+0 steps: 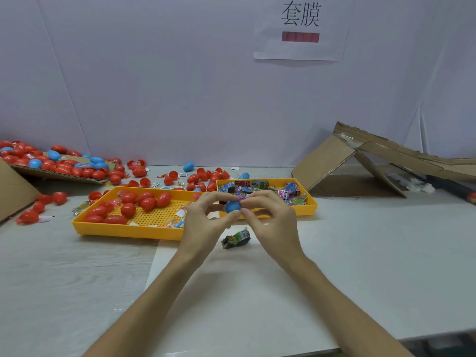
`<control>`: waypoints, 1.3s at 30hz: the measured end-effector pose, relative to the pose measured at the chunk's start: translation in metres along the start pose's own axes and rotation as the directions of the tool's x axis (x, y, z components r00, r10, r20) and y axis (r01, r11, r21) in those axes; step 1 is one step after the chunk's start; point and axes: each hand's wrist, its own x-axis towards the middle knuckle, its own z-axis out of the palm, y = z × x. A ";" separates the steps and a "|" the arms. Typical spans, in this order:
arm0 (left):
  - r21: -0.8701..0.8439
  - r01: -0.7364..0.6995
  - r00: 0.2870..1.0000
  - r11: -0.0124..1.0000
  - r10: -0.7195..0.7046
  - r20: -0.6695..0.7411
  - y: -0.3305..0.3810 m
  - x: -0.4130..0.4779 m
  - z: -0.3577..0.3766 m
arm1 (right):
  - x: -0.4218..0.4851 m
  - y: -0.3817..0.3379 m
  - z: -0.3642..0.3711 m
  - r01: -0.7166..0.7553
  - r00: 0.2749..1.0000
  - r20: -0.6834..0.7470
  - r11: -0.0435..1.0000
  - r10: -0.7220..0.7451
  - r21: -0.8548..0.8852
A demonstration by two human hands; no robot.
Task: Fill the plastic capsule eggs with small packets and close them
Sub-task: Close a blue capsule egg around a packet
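My left hand (206,215) pinches a blue capsule egg half (232,206) above the table, in front of the yellow trays. My right hand (268,217) pinches a small pink packet (242,198) at the egg's open top. A green and black packet (236,238) lies on the white sheet (231,292) just below both hands. The right yellow tray (310,206) holds several colourful packets. The left yellow tray (123,231) holds several closed red eggs (148,203) and a few clear packets.
Loose red and blue eggs (189,166) and egg halves lie scattered behind the trays and on a cardboard flap (59,173) at the left. A collapsed cardboard box (360,163) stands at the right. A white wall with a paper sign (300,27) closes the back.
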 end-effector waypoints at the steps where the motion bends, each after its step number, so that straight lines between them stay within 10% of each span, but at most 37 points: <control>1: -0.011 0.005 1.000 1.000 -0.005 0.001 0.001 0.000 0.001 | 0.000 0.000 -0.001 0.003 1.000 -0.002 1.000 -0.003 0.004; 26: -0.119 0.083 0.996 0.989 -0.081 0.030 0.005 0.001 -0.001 | 0.001 0.000 0.000 0.050 0.998 0.050 0.998 -0.047 -0.046; 39: -0.065 0.033 0.999 0.997 -0.030 0.041 0.003 0.000 -0.001 | 0.008 -0.001 -0.008 -0.445 0.896 0.202 0.793 0.396 0.416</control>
